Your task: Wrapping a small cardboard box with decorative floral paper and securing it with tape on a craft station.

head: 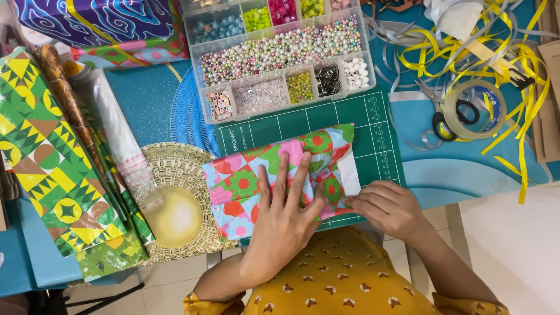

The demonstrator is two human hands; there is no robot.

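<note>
Left hand (284, 217) is flat with fingers spread, palm pressing down on the floral-wrapped parcel (274, 175), which sits on the green cutting mat (373, 131) at about 6 o'clock on the desk (461, 169), right in front of the person. Right hand (385, 207) comes in from 4 o'clock, knuckles bent, fingertips pinched on the paper flap at the parcel's right end. Clear bead organizer (277, 55) sits at 12 o'clock, and a tape roll (472, 108) lies on scissors in yellow ribbon (513, 70) around 2 o'clock.
</note>
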